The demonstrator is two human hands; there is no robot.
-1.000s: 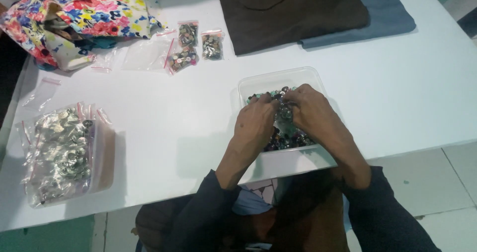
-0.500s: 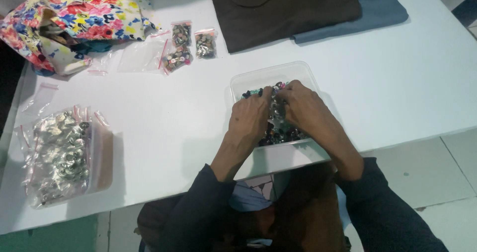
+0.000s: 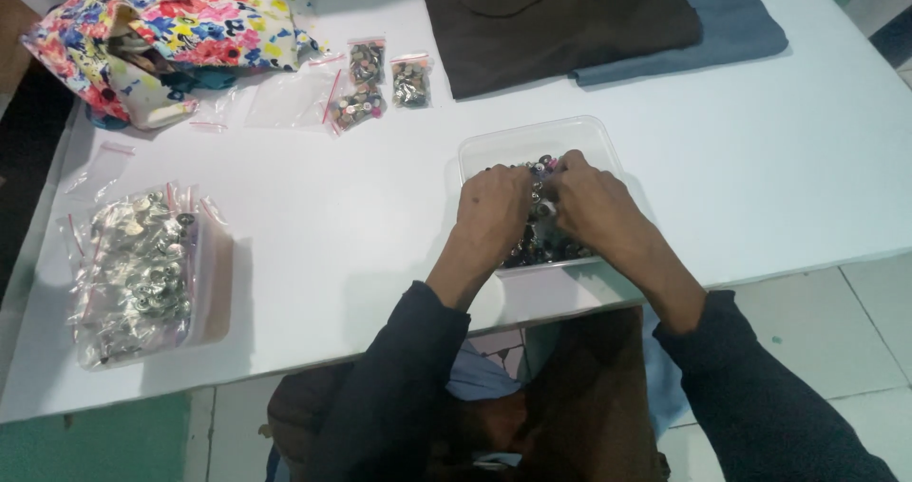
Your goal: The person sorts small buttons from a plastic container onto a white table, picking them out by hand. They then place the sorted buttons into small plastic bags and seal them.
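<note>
Digging into the clear plastic tub (image 3: 518, 145) at the white table's (image 3: 760, 188) near edge, we see our left hand (image 3: 494, 208) and right hand (image 3: 587, 202) curled knuckles-up over small dark and silvery metal pieces (image 3: 543, 240); whether the fingers pinch any, we cannot tell.

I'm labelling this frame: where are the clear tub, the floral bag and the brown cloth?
clear tub (image 3: 503, 150): head view, bare far-left rim.
floral bag (image 3: 204, 26): head view, middle of the printed fabric.
brown cloth (image 3: 556, 21): head view, centre of the folded piece.
</note>
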